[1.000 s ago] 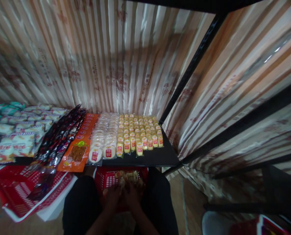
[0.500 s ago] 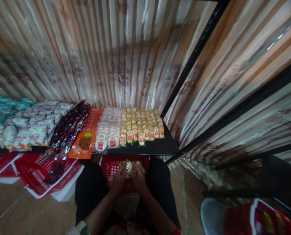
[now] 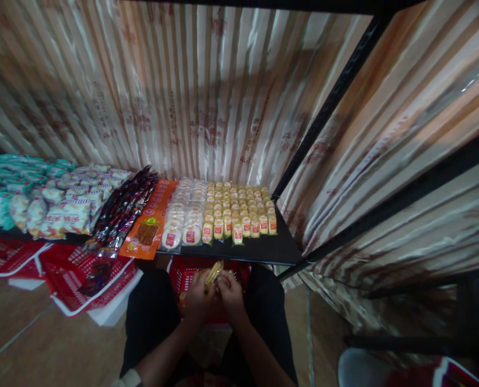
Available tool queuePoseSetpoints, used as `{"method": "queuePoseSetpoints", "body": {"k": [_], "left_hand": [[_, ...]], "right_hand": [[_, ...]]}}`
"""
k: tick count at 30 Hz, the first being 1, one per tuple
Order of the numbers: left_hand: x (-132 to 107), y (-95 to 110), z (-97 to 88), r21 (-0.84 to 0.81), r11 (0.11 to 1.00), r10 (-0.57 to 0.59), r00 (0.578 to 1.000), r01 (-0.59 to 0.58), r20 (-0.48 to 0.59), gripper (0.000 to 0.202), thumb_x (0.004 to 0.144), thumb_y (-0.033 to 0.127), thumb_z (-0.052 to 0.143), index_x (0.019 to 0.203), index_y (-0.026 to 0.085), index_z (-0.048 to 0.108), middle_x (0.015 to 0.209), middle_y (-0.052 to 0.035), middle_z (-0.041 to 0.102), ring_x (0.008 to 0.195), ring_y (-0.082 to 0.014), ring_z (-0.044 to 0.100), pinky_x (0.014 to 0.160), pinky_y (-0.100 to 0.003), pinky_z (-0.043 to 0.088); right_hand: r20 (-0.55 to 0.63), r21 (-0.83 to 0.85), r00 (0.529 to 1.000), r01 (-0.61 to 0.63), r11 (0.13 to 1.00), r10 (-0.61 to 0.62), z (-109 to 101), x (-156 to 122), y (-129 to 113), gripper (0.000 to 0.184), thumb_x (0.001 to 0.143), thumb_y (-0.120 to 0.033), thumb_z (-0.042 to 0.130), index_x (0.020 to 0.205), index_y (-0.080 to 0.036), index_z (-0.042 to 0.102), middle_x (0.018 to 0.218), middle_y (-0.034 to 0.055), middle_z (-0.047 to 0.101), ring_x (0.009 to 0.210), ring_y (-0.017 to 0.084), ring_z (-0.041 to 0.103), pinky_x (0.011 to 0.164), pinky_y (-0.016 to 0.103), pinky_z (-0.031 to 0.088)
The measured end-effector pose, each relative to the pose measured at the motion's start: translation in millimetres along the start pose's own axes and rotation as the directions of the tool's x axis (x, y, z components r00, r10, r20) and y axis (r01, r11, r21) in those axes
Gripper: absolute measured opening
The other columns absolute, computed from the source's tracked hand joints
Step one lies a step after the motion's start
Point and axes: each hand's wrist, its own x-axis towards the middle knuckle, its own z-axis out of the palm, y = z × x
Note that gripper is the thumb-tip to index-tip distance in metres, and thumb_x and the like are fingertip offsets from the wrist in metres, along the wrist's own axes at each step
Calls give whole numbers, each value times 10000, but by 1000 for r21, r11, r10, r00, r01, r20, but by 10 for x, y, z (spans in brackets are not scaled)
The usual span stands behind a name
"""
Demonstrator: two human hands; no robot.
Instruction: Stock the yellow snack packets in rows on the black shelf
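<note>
My left hand [image 3: 199, 295] and my right hand [image 3: 230, 292] meet in front of me, both closed around a small clear-wrapped yellow snack cake [image 3: 214, 272]. They are above a red plastic basket [image 3: 177, 271] between my knees, whose inside they mostly hide. On the black shelf [image 3: 259, 253] just beyond stand rows of similar yellow wrapped cakes [image 3: 238, 233], with one in the front row sticking out nearer the edge. To their left lie rows of round white crackers [image 3: 191, 235] in clear wrappers.
Further left on the shelf are an orange snack bag [image 3: 145, 231], dark shiny packets [image 3: 121, 207], white packets [image 3: 76, 215] and green packets [image 3: 0, 212]. Red baskets [image 3: 68, 293] stand below at left. A black shelf post [image 3: 328, 113] slants at right before a striped curtain [image 3: 207, 91].
My hands have turned and drawn closer together, and the wrapped cake is now tilted between them. The view has shifted, so the shelf sits slightly further right.
</note>
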Motion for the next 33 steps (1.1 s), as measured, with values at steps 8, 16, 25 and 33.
{"method": "queuePoseSetpoints", "body": {"k": [8,16,25,33], "left_hand": [[-12,11,38,173,961,218,976,-217,14,398,864,275,408,1236,254,548,1143,-80,542,1063,-192,546,916,-288,450],[122,-45,18,158,905,406,913,-395,-41,360,858,209,396,1124,225,638,1166,-102,505,1084,-212,519,933,-347,463],[166,40,-31,7,921,389,919,-389,-71,409,851,162,353,1217,192,533,1224,-113,447,1155,-190,492,1019,-376,415],[219,122,128,-325,941,34,983,-92,-181,404,816,254,432,1199,127,418,1082,-125,525,857,-159,612,785,-339,531]], "right_hand": [[25,243,983,-185,952,184,-70,-87,-310,444,536,-536,749,807,-205,629,803,25,687,749,184,661,750,317,539],[118,285,964,-264,922,239,-191,-103,-531,471,615,-555,708,869,-165,638,851,65,703,744,179,681,714,290,541],[167,281,970,-221,934,179,-189,-138,-551,424,520,-372,818,861,-181,654,843,31,705,759,147,657,686,234,502],[85,329,989,-141,934,120,-95,-24,-455,478,515,-407,807,898,-204,604,789,14,704,725,175,661,696,284,498]]}}
